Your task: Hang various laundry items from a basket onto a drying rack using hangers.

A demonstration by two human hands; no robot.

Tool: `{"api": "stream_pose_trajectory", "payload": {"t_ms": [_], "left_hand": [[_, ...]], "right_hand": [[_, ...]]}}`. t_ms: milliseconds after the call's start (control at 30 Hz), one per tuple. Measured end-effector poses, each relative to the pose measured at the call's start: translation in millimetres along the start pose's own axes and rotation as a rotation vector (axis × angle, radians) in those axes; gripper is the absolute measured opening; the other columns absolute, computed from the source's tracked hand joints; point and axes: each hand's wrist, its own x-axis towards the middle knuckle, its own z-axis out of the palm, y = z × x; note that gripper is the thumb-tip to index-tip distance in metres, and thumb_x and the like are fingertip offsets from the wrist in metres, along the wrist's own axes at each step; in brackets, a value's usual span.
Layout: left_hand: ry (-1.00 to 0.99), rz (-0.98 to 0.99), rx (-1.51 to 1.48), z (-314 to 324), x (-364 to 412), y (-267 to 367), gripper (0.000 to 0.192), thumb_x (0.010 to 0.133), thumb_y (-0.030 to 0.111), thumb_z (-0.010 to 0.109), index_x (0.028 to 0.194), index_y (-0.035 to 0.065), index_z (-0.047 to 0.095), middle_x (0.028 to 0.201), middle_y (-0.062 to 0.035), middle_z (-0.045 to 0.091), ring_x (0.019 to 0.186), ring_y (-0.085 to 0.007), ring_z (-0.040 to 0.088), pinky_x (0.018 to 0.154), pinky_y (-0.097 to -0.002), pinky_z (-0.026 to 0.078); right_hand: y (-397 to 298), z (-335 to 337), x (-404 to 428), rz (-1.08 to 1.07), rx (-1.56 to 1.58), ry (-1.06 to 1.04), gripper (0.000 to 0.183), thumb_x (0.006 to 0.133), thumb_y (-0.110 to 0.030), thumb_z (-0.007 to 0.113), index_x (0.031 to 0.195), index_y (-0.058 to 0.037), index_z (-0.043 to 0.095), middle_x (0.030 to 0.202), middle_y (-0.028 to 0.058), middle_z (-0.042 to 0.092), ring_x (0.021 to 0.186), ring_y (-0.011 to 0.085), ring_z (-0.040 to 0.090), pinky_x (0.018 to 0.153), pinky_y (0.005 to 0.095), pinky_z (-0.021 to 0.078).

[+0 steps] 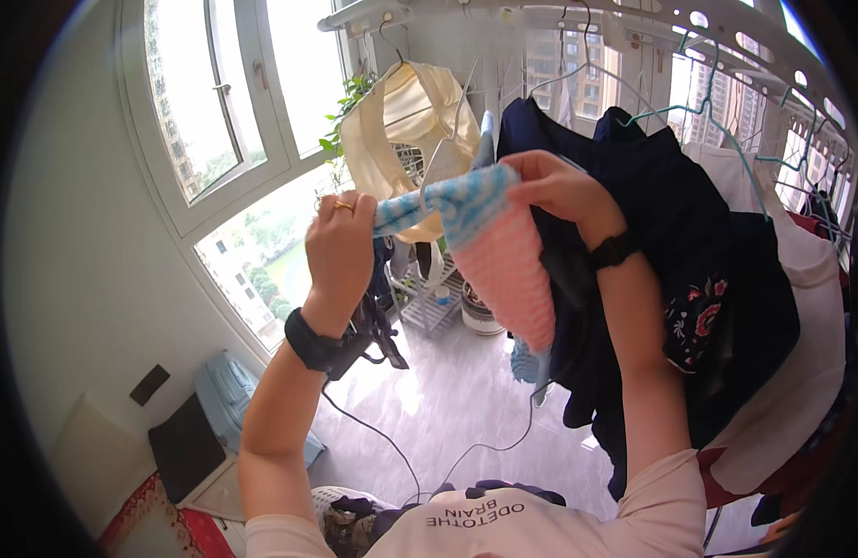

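Observation:
My left hand (343,234), with a ring on one finger, grips the left end of a striped towel (502,279), blue-and-white along its top and pink below. The fingers of my right hand (558,185) pinch the towel's upper right corner. Between my hands the towel lies over the lower part of a white clothes hanger (429,174), and its pink part hangs down on the right. The hanger's bottom bar is mostly covered by the cloth. Right behind my right hand hangs a dark navy garment (652,202).
A cream garment (363,146) hangs behind the towel. Overhead runs a white drying rack (631,17) with several hangers. White clothing (812,258) hangs at the right. A plant pot (479,314) and white shelf (429,317) stand beyond; a light-blue suitcase (227,390) is at the left wall.

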Motion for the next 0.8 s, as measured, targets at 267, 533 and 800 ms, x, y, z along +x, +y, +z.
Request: {"api": "stream_pose_trajectory", "payload": {"t_ms": [267, 533, 800], "left_hand": [[-0.761, -0.295, -0.351, 46.4, -57.7, 16.1, 0.031, 0.066, 0.000, 0.047, 0.097, 0.0000, 0.042, 0.089, -0.0203, 0.052, 0.087, -0.0365, 0.050, 0.073, -0.0407, 0.042], [-0.159, -0.556, -1.079, 21.6, -22.6, 24.8, 0.027, 0.074, 0.009, 0.056, 0.097, -0.0040, 0.049, 0.088, -0.0133, 0.056, 0.078, -0.0199, 0.056, 0.069, -0.0285, 0.046], [-0.165, -0.215, -0.003, -8.3, 1.1, 33.1, 0.023, 0.080, 0.021, 0.049, 0.065, 0.0035, 0.053, 0.061, -0.0144, 0.056, 0.056, -0.0321, 0.057, 0.050, -0.0383, 0.045]], "right_hand": [[26.2, -3.0, 65.1, 0.023, 0.410, 0.275, 0.006, 0.080, -0.008, 0.052, 0.077, -0.0027, 0.052, 0.072, 0.0030, 0.056, 0.064, 0.0112, 0.055, 0.061, 0.0239, 0.0462], [30.2, 9.7, 85.0, 0.071, 0.404, 0.311, 0.011, 0.082, -0.012, 0.051, 0.081, -0.0011, 0.053, 0.071, 0.0044, 0.057, 0.061, 0.0125, 0.055, 0.058, 0.0243, 0.0459], [16.3, -5.1, 75.3, -0.028, 0.155, 0.076, 0.014, 0.078, -0.008, 0.050, 0.087, 0.0027, 0.053, 0.079, 0.0059, 0.059, 0.067, 0.0168, 0.057, 0.064, 0.0275, 0.0457]]}}
